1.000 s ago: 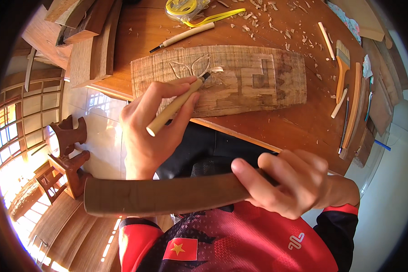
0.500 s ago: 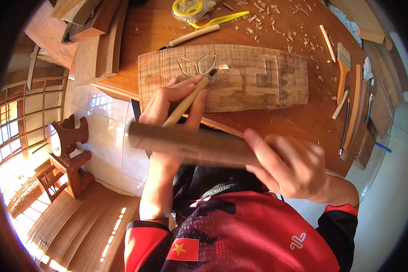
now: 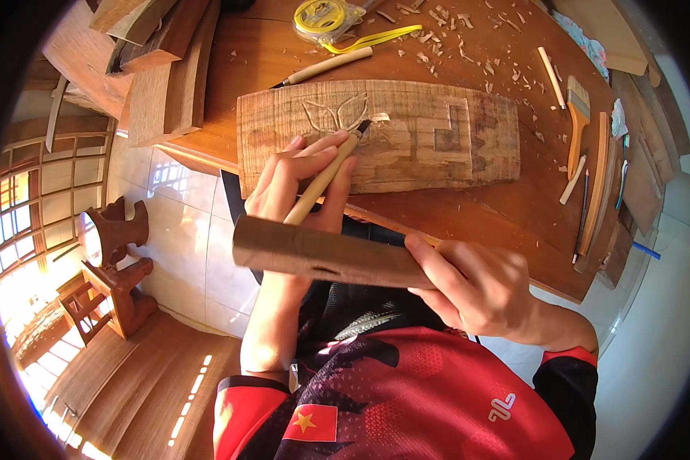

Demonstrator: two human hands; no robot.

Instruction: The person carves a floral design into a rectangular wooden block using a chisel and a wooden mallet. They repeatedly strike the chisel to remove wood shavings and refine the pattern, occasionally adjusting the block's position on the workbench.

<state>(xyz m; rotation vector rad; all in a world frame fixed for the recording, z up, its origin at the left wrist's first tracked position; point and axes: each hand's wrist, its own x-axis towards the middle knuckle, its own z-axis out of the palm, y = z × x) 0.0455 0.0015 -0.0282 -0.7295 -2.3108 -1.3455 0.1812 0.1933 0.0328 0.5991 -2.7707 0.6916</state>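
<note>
The left hand (image 3: pixel 280 192) pinches a chisel (image 3: pixel 320 184) by its pale round handle between thumb and fingers. The chisel's long axis runs obliquely, butt near and left, dark blade far and right. Its tip rests at the carved leaf outline on a wooden board (image 3: pixel 414 165), just beside a pale curled shaving (image 3: pixel 381 117). The board lies flat at the near edge of the worktop (image 3: pixel 506 215), long axis left to right. The right hand (image 3: pixel 479 290) is closed around the right end of a dark wooden mallet (image 3: pixel 326 254), whose long axis runs left to right, free end pointing left and slightly far. The mallet overlaps the chisel's butt in view; contact cannot be determined. A second chisel (image 3: pixel 330 67) lies beyond the board, near a yellow tape measure (image 3: pixel 320 19); a flat brush (image 3: pixel 579 123) lies to the right.
</note>
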